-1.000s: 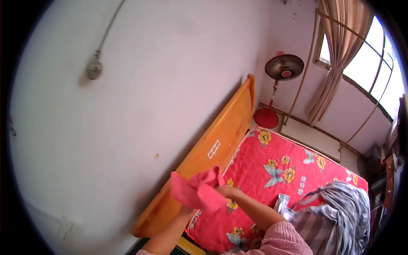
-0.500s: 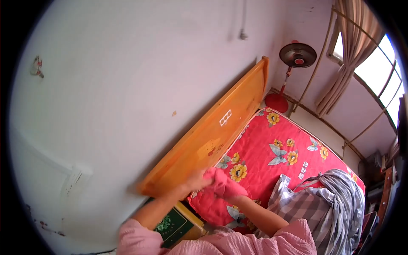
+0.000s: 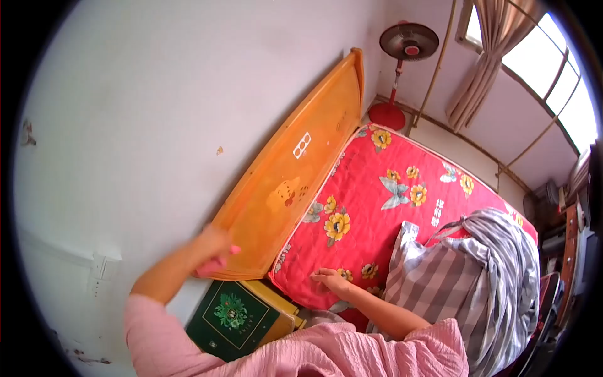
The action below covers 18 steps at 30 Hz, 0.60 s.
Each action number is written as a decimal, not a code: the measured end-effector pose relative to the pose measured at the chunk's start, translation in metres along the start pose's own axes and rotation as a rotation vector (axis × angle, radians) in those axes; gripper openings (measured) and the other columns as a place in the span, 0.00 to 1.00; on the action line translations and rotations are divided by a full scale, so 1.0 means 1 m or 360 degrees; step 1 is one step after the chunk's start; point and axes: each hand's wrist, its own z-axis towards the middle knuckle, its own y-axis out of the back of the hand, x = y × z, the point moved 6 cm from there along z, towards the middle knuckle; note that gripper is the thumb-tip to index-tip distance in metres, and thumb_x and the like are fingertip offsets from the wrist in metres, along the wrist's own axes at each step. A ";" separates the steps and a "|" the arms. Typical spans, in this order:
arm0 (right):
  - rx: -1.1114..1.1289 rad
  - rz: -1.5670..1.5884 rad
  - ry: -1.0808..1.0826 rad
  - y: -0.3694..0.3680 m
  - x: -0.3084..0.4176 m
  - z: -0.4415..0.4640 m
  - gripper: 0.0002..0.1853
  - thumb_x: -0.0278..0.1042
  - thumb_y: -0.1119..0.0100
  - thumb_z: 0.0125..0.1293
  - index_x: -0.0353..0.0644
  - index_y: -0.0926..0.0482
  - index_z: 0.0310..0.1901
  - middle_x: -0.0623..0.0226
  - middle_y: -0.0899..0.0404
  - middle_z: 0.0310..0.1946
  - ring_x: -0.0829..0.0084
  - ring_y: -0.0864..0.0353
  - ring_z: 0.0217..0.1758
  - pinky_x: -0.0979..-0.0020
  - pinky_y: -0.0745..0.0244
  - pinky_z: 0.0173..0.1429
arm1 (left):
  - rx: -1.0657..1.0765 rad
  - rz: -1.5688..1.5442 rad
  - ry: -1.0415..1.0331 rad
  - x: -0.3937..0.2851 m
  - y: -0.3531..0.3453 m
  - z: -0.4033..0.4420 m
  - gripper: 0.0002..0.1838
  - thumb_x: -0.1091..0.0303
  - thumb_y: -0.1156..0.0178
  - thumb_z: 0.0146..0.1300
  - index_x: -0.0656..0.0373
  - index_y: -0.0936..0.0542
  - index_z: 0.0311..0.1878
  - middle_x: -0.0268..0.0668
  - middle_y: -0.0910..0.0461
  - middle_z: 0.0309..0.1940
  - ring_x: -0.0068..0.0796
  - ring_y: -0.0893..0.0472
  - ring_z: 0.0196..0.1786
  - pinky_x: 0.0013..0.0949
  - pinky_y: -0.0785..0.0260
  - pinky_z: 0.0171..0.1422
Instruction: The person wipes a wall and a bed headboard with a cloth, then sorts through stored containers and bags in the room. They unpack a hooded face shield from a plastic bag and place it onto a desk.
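At the lower corner of the orange headboard [image 3: 295,173], we see the left hand [image 3: 215,242], blurred, its grip folded about a pink cloth [image 3: 213,267]; whether the cloth touches the headboard we cannot tell. The right hand [image 3: 333,280] is above or upon the red mattress [image 3: 367,223], its grip loosely spread and holding nothing that we can see. We judge the likeliest fault to be a dropped cloth: loose folds project beyond the grip, and a slack hold could let them fall onto the green box [image 3: 210,322] below. Knuckles might also knock the headboard's edge or the nearby wall [image 3: 138,157], since the left hand lies so close to both.
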 end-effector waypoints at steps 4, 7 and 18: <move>0.0828 -0.0181 -0.0384 -0.040 0.011 -0.020 0.17 0.43 0.49 0.68 0.39 0.25 0.49 0.69 0.20 0.37 0.79 0.24 0.29 0.75 0.28 0.32 | -0.0314 -0.0710 -0.0126 -0.035 -0.027 -0.032 0.18 0.60 0.48 0.64 0.63 0.25 0.51 0.52 0.23 0.45 0.53 0.24 0.47 0.43 0.33 0.54; 0.0968 0.0452 -0.0283 -0.092 0.077 -0.048 0.18 0.46 0.51 0.69 0.39 0.25 0.49 0.67 0.21 0.36 0.77 0.25 0.31 0.73 0.26 0.34 | -0.0912 -0.1348 -0.0241 -0.052 -0.026 -0.032 0.24 0.56 0.51 0.65 0.61 0.30 0.59 0.55 0.27 0.52 0.54 0.28 0.55 0.44 0.35 0.60; -0.1366 0.0584 0.1883 0.113 0.258 -0.035 0.16 0.27 0.48 0.65 0.39 0.31 0.54 0.73 0.28 0.40 0.81 0.31 0.40 0.77 0.35 0.44 | -0.1276 -0.2744 -0.0180 -0.081 -0.133 0.002 0.20 0.71 0.43 0.62 0.64 0.30 0.57 0.41 0.23 0.49 0.28 0.24 0.51 0.28 0.32 0.55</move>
